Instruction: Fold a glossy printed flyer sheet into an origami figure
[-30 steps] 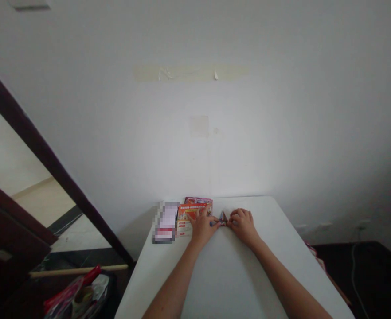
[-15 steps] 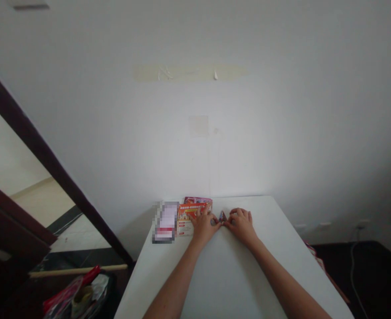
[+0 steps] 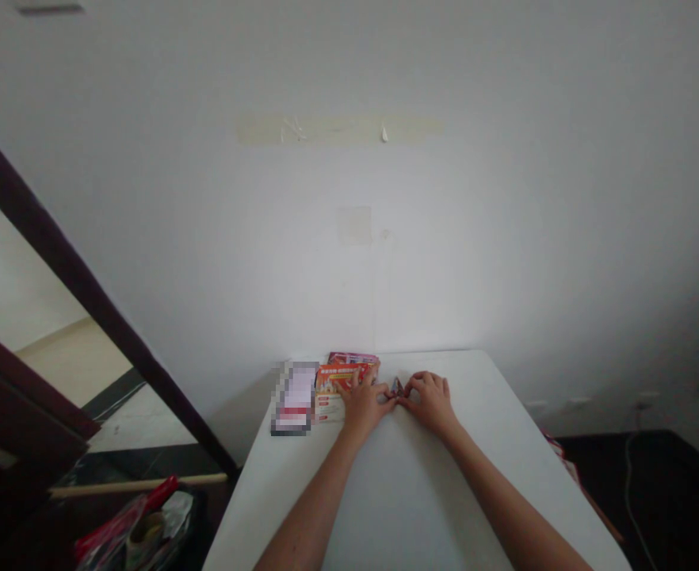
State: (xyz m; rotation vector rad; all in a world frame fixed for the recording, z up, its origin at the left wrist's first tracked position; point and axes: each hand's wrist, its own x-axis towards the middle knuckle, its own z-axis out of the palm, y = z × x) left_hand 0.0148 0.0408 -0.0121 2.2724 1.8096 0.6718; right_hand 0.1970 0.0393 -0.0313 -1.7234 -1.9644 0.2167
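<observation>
Both hands work at a small folded piece (image 3: 398, 387) with a multicoloured, pointed shape, which sits near the far edge of the white table (image 3: 409, 500), about midway between its left and right edges. The left hand (image 3: 361, 406) pinches the piece's left side near its base between thumb and index finger; its remaining fingers fan out, reaching over an orange-and-white printed card (image 3: 329, 387). The right hand (image 3: 431, 398) pinches the opposite side in the same way, thumb low and index finger above it, with its other fingers bent and loosely bunched. The thumb tips come close together in front of the piece; whether they touch cannot be told. Both forearms extend over the table from its near side.

The orange-and-white card lies toward the far left corner, partly covering a purple-pink printed card (image 3: 353, 358) nearer the far edge. Just beside it, along the left edge, is a pixelated rectangular item (image 3: 297, 396), its details masked.

Below the table's left edge, on the floor side, stands a dark container (image 3: 203, 507). Red wrapping (image 3: 162, 493), a whitish crumpled piece (image 3: 178, 510) and a roll-like object (image 3: 146, 531) lie in it; its depth is too dim to make out.
</observation>
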